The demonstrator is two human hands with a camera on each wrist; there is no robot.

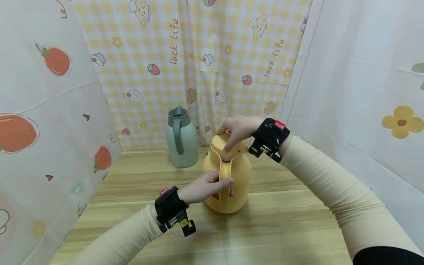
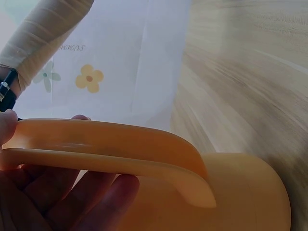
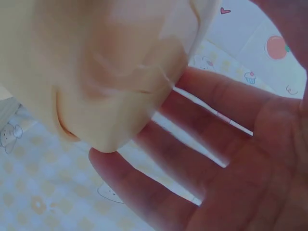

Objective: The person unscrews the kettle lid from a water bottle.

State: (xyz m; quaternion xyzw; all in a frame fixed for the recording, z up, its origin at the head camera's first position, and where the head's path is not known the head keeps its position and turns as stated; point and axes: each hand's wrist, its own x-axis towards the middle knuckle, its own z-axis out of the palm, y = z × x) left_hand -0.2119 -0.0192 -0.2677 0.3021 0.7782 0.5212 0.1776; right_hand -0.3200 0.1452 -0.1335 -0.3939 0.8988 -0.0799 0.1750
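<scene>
A yellow thermos jug [image 1: 243,180] stands upright on the table, its handle [image 1: 225,175] facing me. My left hand [image 1: 202,187] holds that handle, thumb across one side and fingers round the other. In the left wrist view the fingers of the left hand [image 2: 53,197] curl under the handle [image 2: 106,137]. On top, my right hand [image 1: 241,129] grips the jug's yellow lid [image 1: 218,142] between thumb and fingers. The right wrist view has the lid [image 3: 118,115] close up, with spread fingertips of the right hand [image 3: 236,149] against its edge.
A green thermos jug [image 1: 187,145] with a darker green top and handle stands behind and left of the yellow one. Patterned curtains [image 1: 205,73] enclose the wooden table [image 1: 271,228] at the back and both sides.
</scene>
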